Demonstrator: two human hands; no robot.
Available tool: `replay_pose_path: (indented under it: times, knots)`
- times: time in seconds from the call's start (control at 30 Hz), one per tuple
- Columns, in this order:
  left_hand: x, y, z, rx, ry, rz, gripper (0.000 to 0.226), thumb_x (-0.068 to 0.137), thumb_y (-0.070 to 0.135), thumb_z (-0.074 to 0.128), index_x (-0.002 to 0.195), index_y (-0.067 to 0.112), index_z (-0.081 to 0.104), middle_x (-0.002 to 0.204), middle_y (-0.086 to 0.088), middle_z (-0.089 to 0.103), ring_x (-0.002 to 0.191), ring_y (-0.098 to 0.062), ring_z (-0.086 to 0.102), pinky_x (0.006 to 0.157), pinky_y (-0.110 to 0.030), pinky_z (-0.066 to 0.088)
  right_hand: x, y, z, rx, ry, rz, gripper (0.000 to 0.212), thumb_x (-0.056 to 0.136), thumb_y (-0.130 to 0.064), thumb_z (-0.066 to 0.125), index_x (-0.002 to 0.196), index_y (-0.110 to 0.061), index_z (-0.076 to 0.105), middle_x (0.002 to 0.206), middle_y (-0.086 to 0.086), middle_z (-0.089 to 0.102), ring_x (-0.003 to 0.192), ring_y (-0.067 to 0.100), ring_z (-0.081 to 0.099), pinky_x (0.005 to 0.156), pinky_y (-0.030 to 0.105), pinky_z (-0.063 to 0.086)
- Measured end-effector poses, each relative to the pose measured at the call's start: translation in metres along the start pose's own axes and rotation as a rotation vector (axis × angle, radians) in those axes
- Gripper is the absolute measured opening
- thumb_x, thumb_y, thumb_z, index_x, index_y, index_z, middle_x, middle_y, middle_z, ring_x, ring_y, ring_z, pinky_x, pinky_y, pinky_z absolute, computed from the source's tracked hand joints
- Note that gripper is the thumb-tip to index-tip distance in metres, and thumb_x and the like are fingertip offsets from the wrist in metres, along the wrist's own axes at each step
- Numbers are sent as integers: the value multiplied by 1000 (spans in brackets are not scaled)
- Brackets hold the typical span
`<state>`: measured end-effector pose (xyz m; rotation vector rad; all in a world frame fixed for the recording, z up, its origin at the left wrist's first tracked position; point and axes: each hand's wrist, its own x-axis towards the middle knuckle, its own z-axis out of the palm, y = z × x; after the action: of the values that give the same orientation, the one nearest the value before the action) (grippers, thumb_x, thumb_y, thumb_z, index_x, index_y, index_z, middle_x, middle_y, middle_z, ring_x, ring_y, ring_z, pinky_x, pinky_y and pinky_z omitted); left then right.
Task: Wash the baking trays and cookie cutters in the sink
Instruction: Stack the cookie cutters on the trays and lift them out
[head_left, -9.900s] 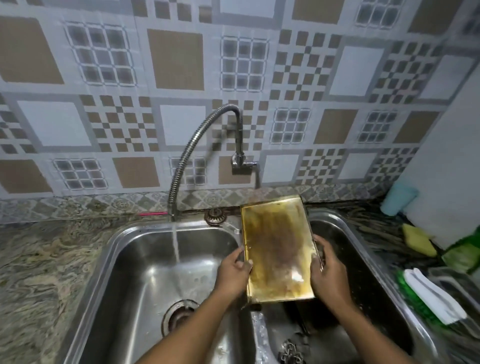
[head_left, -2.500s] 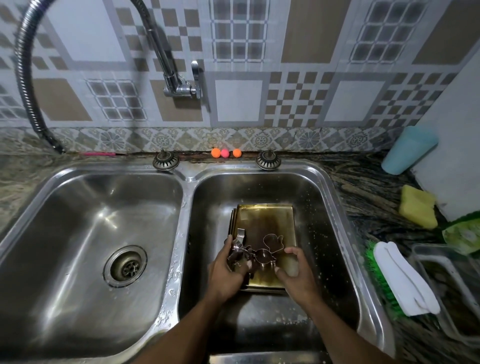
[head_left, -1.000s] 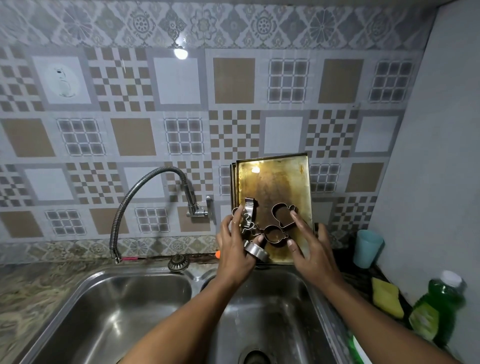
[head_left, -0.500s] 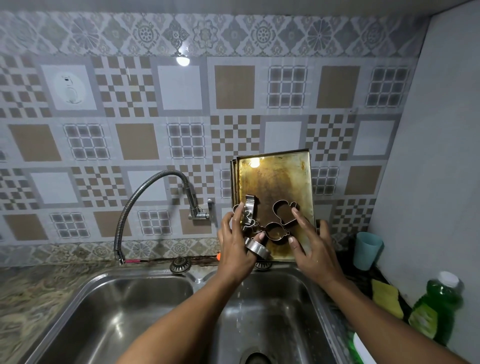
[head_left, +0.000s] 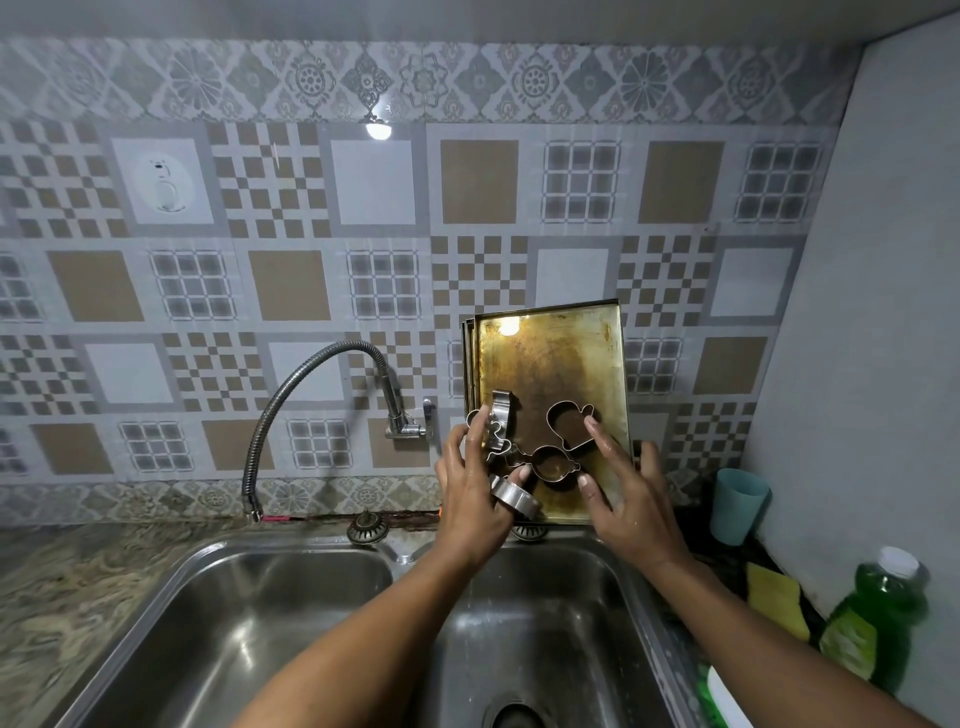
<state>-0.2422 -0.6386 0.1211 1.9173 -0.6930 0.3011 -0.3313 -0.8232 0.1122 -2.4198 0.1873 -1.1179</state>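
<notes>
We're over a brown-veined marbled stone counter (head_left: 78, 587) with a stainless steel double-basin sink (head_left: 410, 551) sunk in it. Along its right side a teal plastic cup (head_left: 737, 506) stands upright, then a yellow rectangular sponge (head_left: 776, 605), then a green liquid-soap bottle (head_left: 878, 623).

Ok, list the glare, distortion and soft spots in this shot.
Head view: lamp glare shows on the wall tiles and on the top baking tray, above the cookie cutters. The wide lens bows the sink rim. The dish soap bottle at the right edge looks soft.
</notes>
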Motion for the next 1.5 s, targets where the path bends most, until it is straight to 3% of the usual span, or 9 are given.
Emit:
replay_pose_path:
  times: [0.2, 0.4, 0.53, 0.67, 0.87, 1.0, 1.17, 1.27, 1.5]
  knots:
    - [-1, 2, -1, 5, -9, -2, 85, 92, 44, 65, 149, 60, 5, 157, 4, 14, 144, -26, 22, 110, -62, 37, -2, -1, -3, 4, -6, 24, 74, 93, -29, 65, 152, -49, 25, 105, -1, 35, 83, -3, 41, 71, 7, 33]
    - [-7, 1, 0, -4, -38, -24, 86, 89, 49, 64, 150, 60, 5, 157, 5, 13, 145, -27, 20, 112, -61, 35, -10, -2, -4, 36, -16, 58, 75, 93, -28, 66, 152, -49, 24, 108, 0, 35, 97, 14, 45, 87, 31, 46]
    - [-15, -10, 2, 19, -104, -85, 98, 87, 32, 72, 148, 62, 2, 155, 7, 15, 142, -29, 26, 111, -59, 37, -23, 1, 3, 59, -96, 132, 74, 94, -32, 64, 149, -58, 22, 129, 7, 38, 127, 32, 45, 105, 43, 41]
    - [-36, -32, 6, 65, -237, -196, 109, 79, 7, 66, 145, 67, 2, 157, 5, 14, 144, -33, 24, 113, -53, 36, -55, 3, 14, 124, -219, 256, 74, 95, -36, 62, 142, -70, 17, 135, 10, 39, 133, 36, 44, 101, 41, 45]
    - [-75, -68, 10, 138, -433, -389, 97, 82, 22, 63, 146, 63, 4, 161, -2, 12, 147, -48, 17, 116, -63, 28, -111, 9, 37, 169, -381, 405, 71, 94, -37, 63, 143, -67, 21, 146, 10, 45, 138, 28, 43, 100, 34, 40]
    - [-90, -82, 6, 183, -515, -491, 89, 88, 28, 65, 151, 55, 8, 156, -10, 22, 144, -41, 26, 119, -56, 26, -128, 10, 49, 211, -530, 499, 70, 95, -33, 64, 146, -61, 24, 153, 11, 41, 146, 33, 29, 115, 48, 28]
    - [-100, -96, -5, 196, -530, -552, 87, 85, 34, 64, 149, 56, 10, 154, -9, 26, 140, -40, 32, 116, -52, 34, -131, 4, 60, 207, -593, 498, 71, 91, -37, 66, 141, -66, 26, 147, 12, 48, 141, 27, 39, 112, 41, 32]
    - [-99, -101, -20, 181, -513, -567, 86, 82, 50, 69, 146, 60, 12, 155, -5, 26, 140, -39, 35, 115, -52, 35, -125, -6, 68, 264, -610, 502, 70, 93, -32, 67, 147, -55, 30, 154, 6, 40, 144, 24, 34, 114, 42, 30]
    - [-86, -118, -73, 207, -487, -539, 89, 82, 59, 68, 153, 51, 14, 151, -9, 30, 138, -43, 34, 116, -44, 29, -114, -35, 103, 259, -617, 524, 69, 85, -50, 66, 134, -76, 25, 149, 7, 46, 141, 24, 40, 114, 51, 36]
